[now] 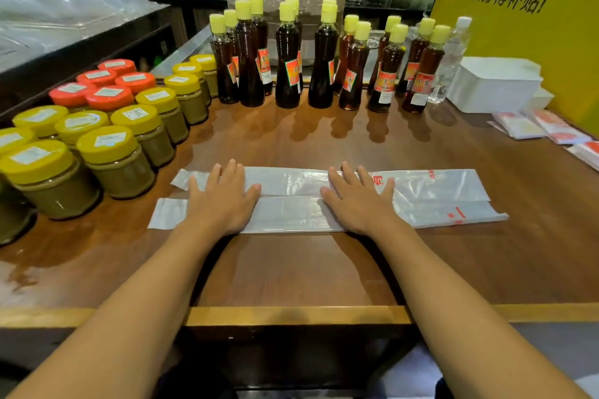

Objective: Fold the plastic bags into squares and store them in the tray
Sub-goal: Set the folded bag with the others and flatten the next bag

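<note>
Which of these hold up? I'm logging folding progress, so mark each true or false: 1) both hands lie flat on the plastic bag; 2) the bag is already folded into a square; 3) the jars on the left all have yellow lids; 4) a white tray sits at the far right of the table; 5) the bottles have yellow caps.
1) True: the left hand and right hand press flat, fingers straight, on the plastic bag.
2) False: it is a long strip across the table, folded lengthwise only.
3) False: most jars have yellow lids, but several at the back have red lids.
4) True: the white tray stands there.
5) True: the bottles have yellow caps.
</note>
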Available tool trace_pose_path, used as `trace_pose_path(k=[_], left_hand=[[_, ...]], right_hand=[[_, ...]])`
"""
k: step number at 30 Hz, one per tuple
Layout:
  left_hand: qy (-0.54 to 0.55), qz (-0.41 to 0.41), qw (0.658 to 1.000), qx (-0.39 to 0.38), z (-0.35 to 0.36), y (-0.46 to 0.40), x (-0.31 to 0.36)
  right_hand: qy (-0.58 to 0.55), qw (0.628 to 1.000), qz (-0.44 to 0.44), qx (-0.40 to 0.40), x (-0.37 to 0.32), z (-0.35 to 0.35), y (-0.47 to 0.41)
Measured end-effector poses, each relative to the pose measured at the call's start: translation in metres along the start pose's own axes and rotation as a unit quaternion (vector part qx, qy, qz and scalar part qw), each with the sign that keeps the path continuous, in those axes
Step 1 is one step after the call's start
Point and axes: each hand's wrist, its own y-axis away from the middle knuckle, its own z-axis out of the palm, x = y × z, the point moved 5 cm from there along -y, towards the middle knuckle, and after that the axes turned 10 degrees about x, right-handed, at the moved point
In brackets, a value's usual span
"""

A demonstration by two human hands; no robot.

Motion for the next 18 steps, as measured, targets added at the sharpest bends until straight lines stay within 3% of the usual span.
trace_pose_path(k=[6, 9, 14, 18], left_hand=[[-0.014, -0.025, 0.993, 0.113, -0.016, 0.006, 0.003], [-0.011, 0.032, 0.987, 0.155, -0.031, 0.010, 0.040], [0.037, 0.177, 0.980, 0.087, -0.007, 0.024, 0.130], [0.047, 0.165, 0.983, 0.062, 0.012, 0.028, 0.132]], right_hand=[[-0.012, 0.995, 0.006, 0.096, 0.007, -0.002, 0.003], [-0.021, 0.996, -0.006, 0.086, 0.005, 0.000, 0.002], [-0.053, 0.997, -0.016, 0.062, 0.005, -0.004, 0.005], [-0.054, 0.995, -0.024, 0.077, 0.006, -0.013, 0.011]])
